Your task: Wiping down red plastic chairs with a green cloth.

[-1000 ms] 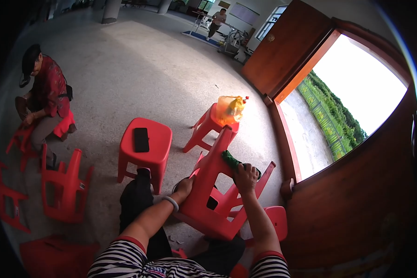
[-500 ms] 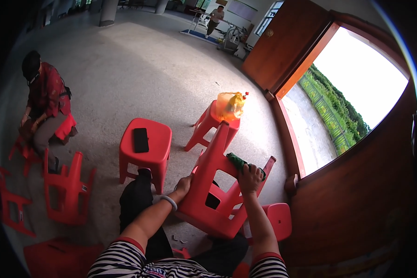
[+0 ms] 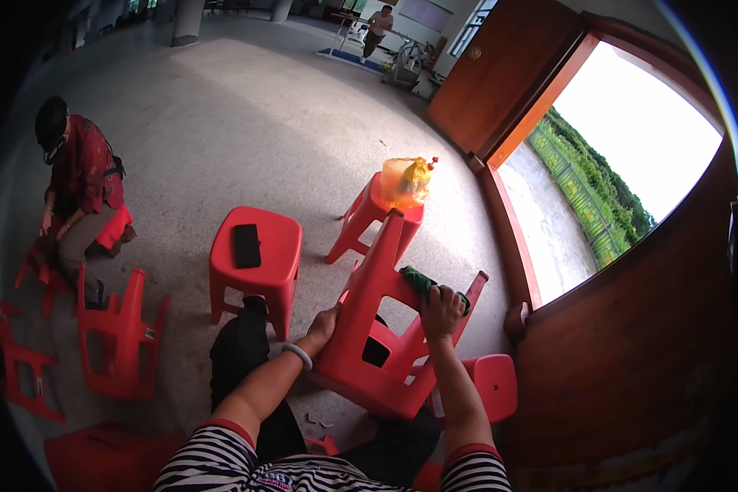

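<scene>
The upturned red plastic stool (image 3: 357,340) between the forearms (image 3: 461,394), probably light, stiff and slick, is best grasped by a leg (image 3: 387,244); it is held by the left hand (image 3: 324,325), green cloth (image 3: 416,282) being gripped against it by the right hand (image 3: 443,312).

The first stool (image 3: 353,328) is between the left hand (image 3: 323,326) and the right hand (image 3: 443,312), with a cloth (image 3: 419,283) under the right hand. Ahead and left of the left hand, a flat thing (image 3: 247,246) is on the second stool (image 3: 279,246). Ahead of both, a bag (image 3: 406,182) is on the third stool (image 3: 375,205). Behind and right of the right hand is the fourth stool (image 3: 494,385). Farther right is the door frame (image 3: 512,238). Left of the left hand is the fifth stool (image 3: 123,369), then a person (image 3: 90,168).
</scene>
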`<state>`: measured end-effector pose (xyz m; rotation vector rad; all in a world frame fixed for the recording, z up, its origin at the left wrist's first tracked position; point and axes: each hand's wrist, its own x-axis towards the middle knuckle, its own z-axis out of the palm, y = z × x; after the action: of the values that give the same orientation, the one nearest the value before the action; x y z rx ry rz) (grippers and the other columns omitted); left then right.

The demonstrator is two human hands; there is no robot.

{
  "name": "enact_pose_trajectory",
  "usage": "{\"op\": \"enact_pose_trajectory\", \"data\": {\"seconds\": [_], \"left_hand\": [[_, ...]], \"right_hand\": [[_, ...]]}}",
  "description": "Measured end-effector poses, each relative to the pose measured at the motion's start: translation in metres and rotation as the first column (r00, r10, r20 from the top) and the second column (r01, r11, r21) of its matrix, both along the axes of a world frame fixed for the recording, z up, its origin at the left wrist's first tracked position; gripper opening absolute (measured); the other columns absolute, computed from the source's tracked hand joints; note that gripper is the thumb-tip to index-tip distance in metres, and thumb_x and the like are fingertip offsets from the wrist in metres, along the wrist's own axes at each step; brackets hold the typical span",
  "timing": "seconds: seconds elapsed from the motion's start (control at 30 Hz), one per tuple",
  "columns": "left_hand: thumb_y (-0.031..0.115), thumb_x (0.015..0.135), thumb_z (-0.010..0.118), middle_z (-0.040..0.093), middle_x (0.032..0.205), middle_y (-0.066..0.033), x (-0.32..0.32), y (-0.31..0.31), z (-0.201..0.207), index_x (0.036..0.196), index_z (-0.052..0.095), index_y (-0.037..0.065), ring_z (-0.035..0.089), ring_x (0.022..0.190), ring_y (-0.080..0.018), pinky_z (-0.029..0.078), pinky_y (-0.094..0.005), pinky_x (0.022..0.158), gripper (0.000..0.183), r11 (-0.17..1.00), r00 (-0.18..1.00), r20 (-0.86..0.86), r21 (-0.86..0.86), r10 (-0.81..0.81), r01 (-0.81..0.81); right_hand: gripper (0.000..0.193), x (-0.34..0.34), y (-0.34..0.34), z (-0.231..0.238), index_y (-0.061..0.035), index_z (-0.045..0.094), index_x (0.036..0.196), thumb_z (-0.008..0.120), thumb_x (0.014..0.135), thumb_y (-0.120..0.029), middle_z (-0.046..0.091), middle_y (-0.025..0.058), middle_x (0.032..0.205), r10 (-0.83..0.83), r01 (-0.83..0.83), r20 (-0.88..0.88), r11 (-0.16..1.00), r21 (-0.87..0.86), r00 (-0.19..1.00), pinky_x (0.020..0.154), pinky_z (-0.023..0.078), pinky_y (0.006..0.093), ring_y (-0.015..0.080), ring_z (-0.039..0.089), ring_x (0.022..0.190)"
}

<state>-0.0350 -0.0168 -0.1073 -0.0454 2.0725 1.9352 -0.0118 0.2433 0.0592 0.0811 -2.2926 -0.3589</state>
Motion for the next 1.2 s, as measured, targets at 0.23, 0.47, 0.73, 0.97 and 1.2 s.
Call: {"op": "enact_pose_trajectory", "data": {"seconds": [0.23,0.47,0.73,0.97,1.2], "left_hand": [[0.049,0.105,0.029,0.063,0.123,-0.0304,0.004,-0.001,0.012,0.123,0.063,-0.004,0.058,0.122,-0.0395,0.042,-0.0424,0.102,0.065,1.000,0.999,-0.036,0.007,0.005,-0.004],[0.049,0.105,0.029,0.063,0.124,-0.0295,0.007,0.001,0.021,0.124,0.062,-0.004,0.058,0.123,-0.0378,0.042,-0.0413,0.103,0.065,0.998,0.999,0.051,0.059,-0.005,0.002],[0.048,0.105,0.029,0.063,0.123,-0.0308,0.002,0.003,0.005,0.121,0.062,-0.006,0.059,0.122,-0.0380,0.042,-0.0416,0.103,0.066,0.999,1.000,0.022,0.051,0.000,-0.001],[0.050,0.105,0.029,0.063,0.123,-0.0302,-0.002,0.001,-0.004,0.122,0.063,-0.003,0.058,0.122,-0.0405,0.043,-0.0429,0.102,0.066,0.997,1.000,-0.013,0.079,0.028,-0.027],[0.049,0.105,0.032,0.070,0.110,-0.0256,0.000,0.000,-0.004,0.115,0.067,-0.006,0.065,0.109,-0.0344,0.048,-0.0415,0.094,0.066,0.978,0.997,0.061,0.207,-0.050,0.036]], "right_hand": [[0.029,0.001,0.001,-0.002,-0.0188,0.063,0.104,0.071,0.082,-0.036,0.057,0.0050,0.105,-0.060,0.063,0.075,0.997,-0.033,0.995,0.082,0.044,0.0474,0.0289,0.057,0.097],[0.029,0.001,0.005,-0.001,-0.0178,0.060,0.102,0.071,0.081,-0.034,0.057,0.0055,0.102,-0.014,0.014,0.000,1.000,-0.015,1.000,0.079,0.042,0.0468,0.0289,0.057,0.093],[0.029,0.001,0.004,-0.003,-0.0188,0.062,0.104,0.071,0.082,-0.035,0.057,0.0048,0.104,-0.048,0.048,0.026,0.998,-0.027,0.999,0.082,0.044,0.0470,0.0288,0.057,0.096],[0.032,-0.002,-0.001,-0.001,-0.0190,0.059,0.106,0.072,0.081,-0.035,0.056,0.0047,0.104,-0.014,0.014,0.006,1.000,-0.003,1.000,0.078,0.042,0.0465,0.0286,0.057,0.092],[0.023,-0.009,0.000,0.003,-0.0174,0.060,0.093,0.067,0.086,-0.038,0.057,0.0073,0.092,-0.060,0.058,0.070,0.998,0.025,0.996,0.074,0.045,0.0471,0.0289,0.060,0.087]]}}
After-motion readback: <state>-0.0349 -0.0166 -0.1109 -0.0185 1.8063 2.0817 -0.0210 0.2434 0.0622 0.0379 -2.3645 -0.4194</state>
